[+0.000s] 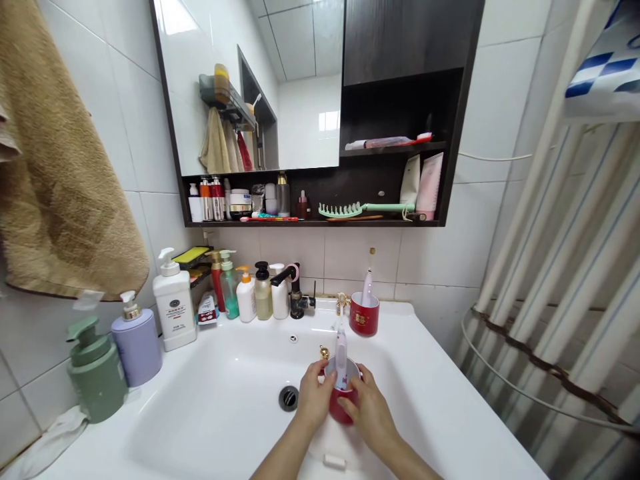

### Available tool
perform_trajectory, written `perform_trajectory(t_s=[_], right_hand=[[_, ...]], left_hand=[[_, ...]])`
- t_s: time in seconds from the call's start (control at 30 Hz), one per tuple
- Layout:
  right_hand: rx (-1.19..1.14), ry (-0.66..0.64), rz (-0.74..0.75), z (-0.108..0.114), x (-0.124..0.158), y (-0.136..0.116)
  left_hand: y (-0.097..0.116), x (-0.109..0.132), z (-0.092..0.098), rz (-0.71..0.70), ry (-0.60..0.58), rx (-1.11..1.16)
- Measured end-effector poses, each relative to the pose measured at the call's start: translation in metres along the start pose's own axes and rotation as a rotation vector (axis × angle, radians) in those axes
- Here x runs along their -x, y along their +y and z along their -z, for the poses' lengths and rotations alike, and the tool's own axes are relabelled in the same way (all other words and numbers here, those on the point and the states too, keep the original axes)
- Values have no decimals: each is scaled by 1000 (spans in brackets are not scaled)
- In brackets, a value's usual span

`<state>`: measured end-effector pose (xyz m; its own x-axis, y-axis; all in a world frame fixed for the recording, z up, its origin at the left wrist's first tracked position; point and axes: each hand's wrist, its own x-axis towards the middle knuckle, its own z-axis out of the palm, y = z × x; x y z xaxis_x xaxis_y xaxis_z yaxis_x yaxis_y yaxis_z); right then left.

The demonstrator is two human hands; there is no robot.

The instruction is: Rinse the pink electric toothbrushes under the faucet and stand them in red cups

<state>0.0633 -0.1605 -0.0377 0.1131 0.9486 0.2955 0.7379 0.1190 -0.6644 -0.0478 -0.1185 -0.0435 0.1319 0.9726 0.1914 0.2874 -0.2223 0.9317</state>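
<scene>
Over the right side of the sink basin, a red cup [343, 412] with a pale inside is gripped from both sides. My left hand [315, 400] is wrapped round its left side, near a gold ornate handle [325, 353]. From the right, my right hand [371, 408] closes on the rim and wall. A white and pale pink electric toothbrush [341, 350] stands in this cup, its head end pointing up and away. Behind it, on the sink's back ledge, a second red cup [365, 319] with gold marking holds a similar toothbrush [367, 288].
A black faucet [297, 293] rises at the back of the white sink [225, 400], whose drain [289, 398] lies left of my hands. Several pump bottles [246, 295] line the left ledge. Above hangs a dark mirror cabinet [320, 225] with toiletries; pipes [550, 280] run along the right.
</scene>
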Motion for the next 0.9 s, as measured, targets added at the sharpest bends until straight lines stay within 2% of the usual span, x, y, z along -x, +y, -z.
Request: perform_trajectory(t_s=[0.2, 0.33, 0.47, 0.6, 0.7, 0.73, 0.8, 0.9], right_hand=[[16, 35, -21, 11, -29, -10], [22, -1, -8, 5, -54, -12], [9, 17, 14, 1, -61, -22], [-52, 90, 49, 28, -55, -44], [-103, 123, 110, 58, -39, -58], [-125, 113, 121, 64, -31, -60], [-283, -33, 128, 67, -14, -58], [-486, -252, -14, 52, 7, -46]], left_hand=[[-7, -5, 0, -8, 4, -70], [-8, -6, -2, -14, 3, -60], [-11, -6, -4, -10, 12, 4], [-7, -5, 1, -2, 67, 122], [12, -6, 10, 16, 173, 311], [22, -6, 12, 26, 206, 400], [41, -6, 13, 49, 211, 614], [60, -4, 8, 107, 45, 845]])
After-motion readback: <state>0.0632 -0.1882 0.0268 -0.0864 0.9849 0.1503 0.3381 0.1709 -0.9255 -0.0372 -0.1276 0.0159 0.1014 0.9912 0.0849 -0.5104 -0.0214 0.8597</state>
